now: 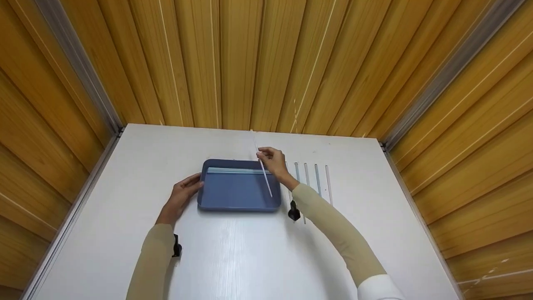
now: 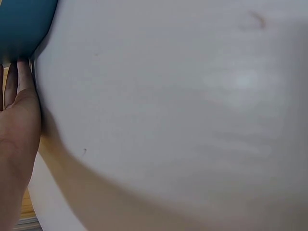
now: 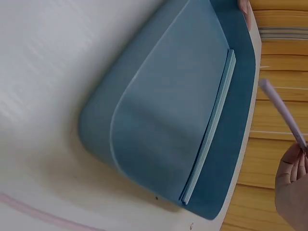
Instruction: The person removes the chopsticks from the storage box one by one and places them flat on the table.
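A blue rectangular tray lies on the white table, with several pale blue straws side by side along its far wall. My left hand holds the tray's left side, the thumb tip at the rim; in the left wrist view the fingers reach the tray's wall. Over the tray's right part, my right hand pinches a thin pale lilac straw between thumb and fingers. That straw slants, its near end above the tray floor, and shows raised above the rim in the right wrist view.
To the right of the tray, several more straws lie in a spaced row on the table, some partly hidden under my right forearm. Wood-patterned panels enclose the table's back and sides.
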`<control>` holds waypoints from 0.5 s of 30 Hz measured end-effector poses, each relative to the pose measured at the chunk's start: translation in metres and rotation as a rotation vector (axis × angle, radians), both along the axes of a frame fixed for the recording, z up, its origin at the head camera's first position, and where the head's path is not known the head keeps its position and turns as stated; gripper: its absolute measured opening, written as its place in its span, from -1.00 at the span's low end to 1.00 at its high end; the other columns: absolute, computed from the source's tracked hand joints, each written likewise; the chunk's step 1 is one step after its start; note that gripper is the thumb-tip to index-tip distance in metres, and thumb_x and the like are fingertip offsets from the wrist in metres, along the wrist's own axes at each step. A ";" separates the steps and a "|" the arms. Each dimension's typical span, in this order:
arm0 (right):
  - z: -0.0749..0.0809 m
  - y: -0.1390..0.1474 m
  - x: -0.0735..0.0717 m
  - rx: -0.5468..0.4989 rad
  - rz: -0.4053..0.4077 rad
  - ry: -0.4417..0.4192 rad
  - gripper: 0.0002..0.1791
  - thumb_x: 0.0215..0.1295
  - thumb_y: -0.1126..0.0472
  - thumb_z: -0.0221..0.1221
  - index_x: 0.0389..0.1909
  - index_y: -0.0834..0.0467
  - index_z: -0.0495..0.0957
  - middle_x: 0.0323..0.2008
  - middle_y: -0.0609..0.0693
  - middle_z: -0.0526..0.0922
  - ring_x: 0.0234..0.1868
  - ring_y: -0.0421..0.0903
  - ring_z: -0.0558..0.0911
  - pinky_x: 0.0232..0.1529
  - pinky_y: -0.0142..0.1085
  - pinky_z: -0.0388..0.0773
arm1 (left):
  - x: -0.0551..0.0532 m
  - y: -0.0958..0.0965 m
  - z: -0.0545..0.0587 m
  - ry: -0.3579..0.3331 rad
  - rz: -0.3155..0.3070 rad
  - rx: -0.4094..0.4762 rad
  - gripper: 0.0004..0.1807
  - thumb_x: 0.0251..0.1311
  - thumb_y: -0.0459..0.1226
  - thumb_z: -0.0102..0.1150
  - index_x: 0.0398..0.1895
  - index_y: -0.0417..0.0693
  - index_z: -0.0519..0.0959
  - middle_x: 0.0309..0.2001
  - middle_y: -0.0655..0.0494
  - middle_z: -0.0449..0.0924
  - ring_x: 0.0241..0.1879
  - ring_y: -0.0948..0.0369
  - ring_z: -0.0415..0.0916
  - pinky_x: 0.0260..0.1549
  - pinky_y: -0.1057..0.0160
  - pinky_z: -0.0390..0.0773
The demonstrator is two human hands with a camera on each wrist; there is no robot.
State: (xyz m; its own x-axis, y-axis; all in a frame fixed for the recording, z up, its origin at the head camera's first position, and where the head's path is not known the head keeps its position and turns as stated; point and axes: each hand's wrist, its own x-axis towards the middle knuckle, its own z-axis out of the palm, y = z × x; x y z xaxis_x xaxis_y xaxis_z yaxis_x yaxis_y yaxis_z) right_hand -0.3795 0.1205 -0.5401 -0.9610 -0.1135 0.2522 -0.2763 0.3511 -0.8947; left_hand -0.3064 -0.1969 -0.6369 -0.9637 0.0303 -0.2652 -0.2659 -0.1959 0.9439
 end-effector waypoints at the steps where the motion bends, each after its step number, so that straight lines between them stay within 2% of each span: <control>1: 0.001 0.005 0.000 -0.003 -0.017 0.002 -0.74 0.38 0.34 0.28 -0.01 0.43 0.67 -0.22 0.29 0.79 -0.30 -0.16 0.75 -0.32 -0.59 0.57 | 0.000 0.000 0.000 -0.003 0.003 -0.003 -0.33 0.36 -0.31 0.29 0.51 -0.16 0.33 0.55 -0.10 0.27 0.56 0.09 0.21 0.51 0.24 0.34; 5: 0.002 0.027 0.001 -0.070 -0.061 -0.022 -0.73 0.35 0.36 0.30 -0.01 0.44 0.67 -0.24 0.29 0.79 -0.34 -0.21 0.75 -0.29 -0.50 0.69 | 0.002 -0.001 0.000 -0.012 0.001 -0.012 -0.34 0.37 -0.31 0.28 0.51 -0.15 0.34 0.55 -0.07 0.27 0.56 0.11 0.21 0.52 0.21 0.32; 9: 0.002 0.050 0.004 -0.152 -0.091 -0.063 -0.73 0.33 0.38 0.31 -0.01 0.45 0.67 -0.26 0.27 0.80 -0.33 -0.10 0.79 -0.29 -0.46 0.75 | 0.003 -0.001 0.000 -0.025 -0.008 -0.021 -0.33 0.38 -0.30 0.28 0.52 -0.12 0.32 0.56 -0.05 0.25 0.57 0.11 0.18 0.54 0.19 0.29; 12: 0.002 0.065 0.006 -0.165 -0.122 -0.104 -0.72 0.34 0.38 0.30 0.01 0.44 0.67 -0.27 0.20 0.81 -0.33 -0.13 0.79 -0.31 -0.52 0.72 | 0.002 -0.001 0.000 -0.025 -0.014 -0.023 -0.33 0.38 -0.29 0.28 0.52 -0.11 0.32 0.56 -0.05 0.25 0.57 0.11 0.18 0.54 0.19 0.29; 15: 0.004 0.079 0.009 -0.152 -0.151 -0.173 -0.71 0.37 0.38 0.27 0.05 0.43 0.65 -0.26 0.13 0.81 -0.34 -0.24 0.76 -0.27 -0.52 0.72 | 0.000 -0.002 0.002 -0.022 -0.008 -0.015 -0.35 0.37 -0.30 0.28 0.51 -0.12 0.34 0.55 -0.05 0.27 0.56 0.12 0.21 0.50 0.23 0.35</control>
State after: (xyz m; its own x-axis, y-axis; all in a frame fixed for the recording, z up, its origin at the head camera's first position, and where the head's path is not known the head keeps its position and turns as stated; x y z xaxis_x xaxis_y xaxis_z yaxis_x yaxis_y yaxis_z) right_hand -0.3704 0.1995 -0.5364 -0.9944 0.0605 0.0863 -0.0698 0.2347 -0.9696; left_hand -0.3061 -0.1990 -0.6353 -0.9573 0.0334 -0.2870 -0.2882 -0.1798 0.9405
